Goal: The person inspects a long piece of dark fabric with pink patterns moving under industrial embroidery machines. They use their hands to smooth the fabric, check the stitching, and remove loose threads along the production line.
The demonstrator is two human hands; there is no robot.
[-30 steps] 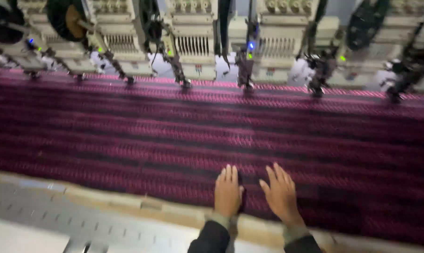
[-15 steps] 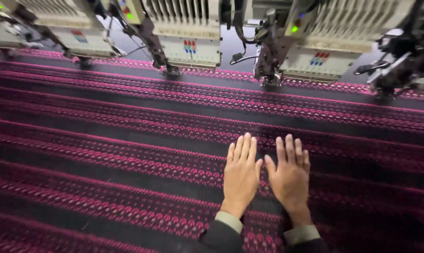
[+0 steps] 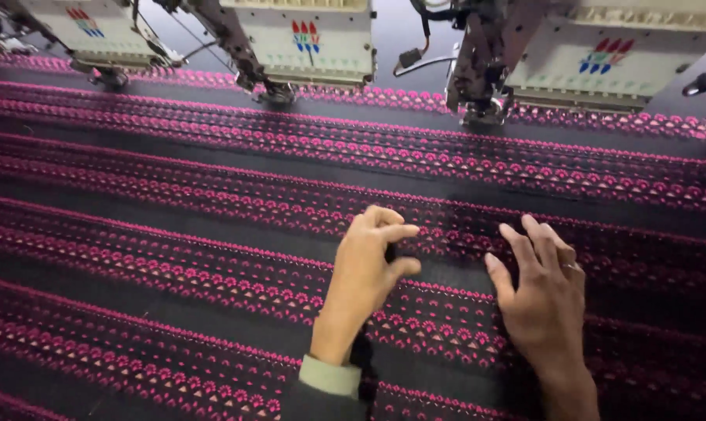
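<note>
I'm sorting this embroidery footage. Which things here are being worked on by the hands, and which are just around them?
In hand:
left hand, pinching at the cloth
right hand, spread on it
black cloth with pink embroidered bands

Just around:
embroidery machine heads, behind the cloth

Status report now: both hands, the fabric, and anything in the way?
Left hand on black fabric with pink embroidery, forefinger and thumb pinched. Right hand flat on it, fingers spread. Embroidery heads behind, apart from hands.

Two hands [image 3: 446,288], one dark embroidered fabric [image 3: 173,234], three embroidery machine heads [image 3: 306,39]
</note>
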